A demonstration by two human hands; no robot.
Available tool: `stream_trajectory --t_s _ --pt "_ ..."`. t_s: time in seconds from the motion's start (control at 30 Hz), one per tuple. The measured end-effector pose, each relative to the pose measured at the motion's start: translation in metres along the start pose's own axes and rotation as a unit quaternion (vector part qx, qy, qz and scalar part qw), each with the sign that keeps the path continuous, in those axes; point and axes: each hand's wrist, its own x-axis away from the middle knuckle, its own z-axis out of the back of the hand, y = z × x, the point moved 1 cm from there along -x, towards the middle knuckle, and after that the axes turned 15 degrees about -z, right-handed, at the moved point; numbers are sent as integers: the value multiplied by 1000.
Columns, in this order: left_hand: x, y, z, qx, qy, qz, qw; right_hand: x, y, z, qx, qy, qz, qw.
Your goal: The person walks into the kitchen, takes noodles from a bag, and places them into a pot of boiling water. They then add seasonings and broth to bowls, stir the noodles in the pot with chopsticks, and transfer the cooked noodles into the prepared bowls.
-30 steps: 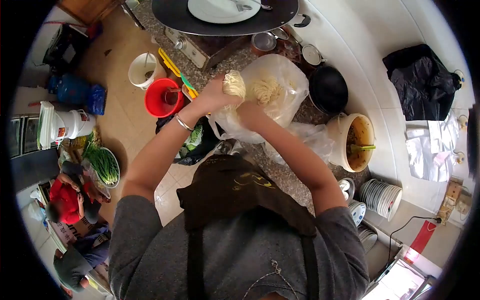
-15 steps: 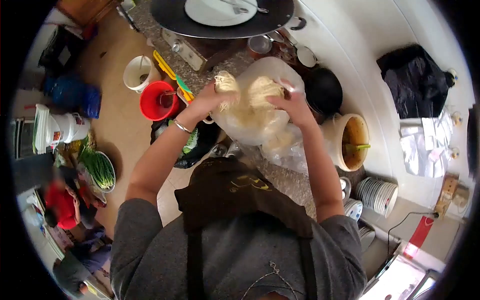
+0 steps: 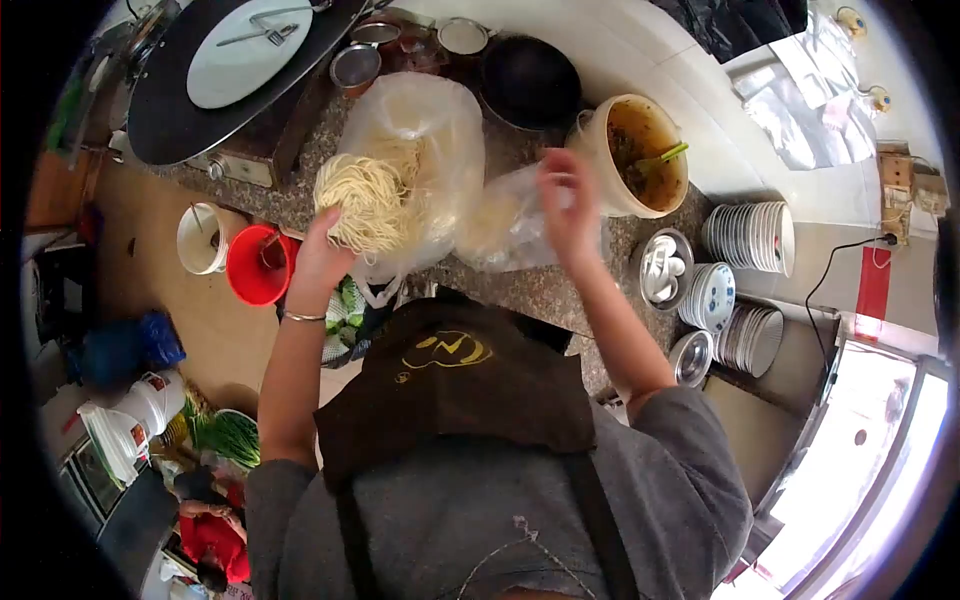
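Observation:
My left hand [image 3: 325, 255] is closed round a bundle of pale fresh noodles [image 3: 365, 205], held over the near left side of a large clear plastic bag [image 3: 450, 140]. More noodles show through that bag. My right hand [image 3: 570, 205] is raised beside a second, smaller plastic bag [image 3: 505, 225], its fingers apart and slightly blurred, with nothing seen in them. Pale contents show in the smaller bag. Both bags lie on the speckled stone counter [image 3: 545, 290].
A big black pan [image 3: 165, 120] holds a white plate [image 3: 240, 60] with cutlery. A tub of sauce [image 3: 650, 130] stands right, near stacked plates [image 3: 750, 238]. Red [image 3: 258, 265] and white buckets [image 3: 205, 240] are at the left. A person in red [image 3: 215, 540] is at lower left.
My right hand has let go of its noodle bundle and moved right, off the large bag. My left hand still holds noodles. The view has turned toward the right.

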Motion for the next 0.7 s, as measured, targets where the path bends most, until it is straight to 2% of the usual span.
stream_trajectory --t_s 0.03,0.1,0.13,0.17,0.2,0.27,0.33,0.37,0.43,0.47,0.53,0.57,0.63,0.67,0.7 --pt "1 2 2 -2 4 3 1000 -4 20 18 -18 99 -13 995" --pt "0 4 2 18 18 1 1000 5 36 37 174 184 38 967" --pt "0 4 -1 29 37 7 999 14 58 44 174 187 35 966" --pt "0 4 -5 26 34 11 999 26 89 44 181 -12 -95 979" --pt "-1 5 -10 30 2 7 1000 38 106 44 176 -212 -219 936" --pt "0 3 -13 30 -31 11 999 67 68 35 203 -376 -102 898" --pt "-3 0 -11 49 -7 4 999 88 36 26 128 -377 -6 917" --pt "-3 -1 -12 45 -10 12 999 89 40 29 124 -371 -12 920" --pt "-2 -1 -15 54 0 14 998 74 64 39 -36 -423 -214 879" --pt "-3 -1 -14 52 -1 17 999 59 130 46 -65 -401 -175 897" --pt "-3 -1 -11 37 -28 3 999 25 119 60 -12 -255 -351 901" --pt "-3 -1 -13 37 -28 2 999 10 135 57 -12 -256 -350 901" --pt "0 -1 -17 43 -7 17 999 -6 191 37 263 -297 -292 870" --pt "0 -2 -15 43 -5 13 999 -1 214 18 264 -300 -289 870" --pt "0 -4 -13 20 19 10 1000 3 230 -9 161 -267 -162 936"
